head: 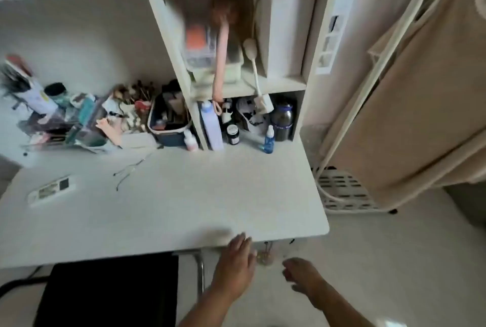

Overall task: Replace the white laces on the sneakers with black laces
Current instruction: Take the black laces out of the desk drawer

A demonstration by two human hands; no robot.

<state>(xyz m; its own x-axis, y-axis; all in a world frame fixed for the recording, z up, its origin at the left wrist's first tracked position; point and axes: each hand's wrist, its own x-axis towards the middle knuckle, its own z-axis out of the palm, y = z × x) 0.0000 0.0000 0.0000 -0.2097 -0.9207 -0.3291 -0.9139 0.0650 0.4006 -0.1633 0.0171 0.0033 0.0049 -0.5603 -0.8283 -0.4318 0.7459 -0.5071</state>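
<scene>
Smooth white tabletop [184, 195] with a rounded corner, backed by white shelving [263, 85] crowded with bottles and boxes. Both hands reach forward below its front edge. The left hand [234, 261] is flat with straight fingers near the edge; the right hand [302, 274] has loosely curled fingers and holds nothing. Sneakers and laces cannot be made out; something blurred sits on the floor between the hands.
</scene>
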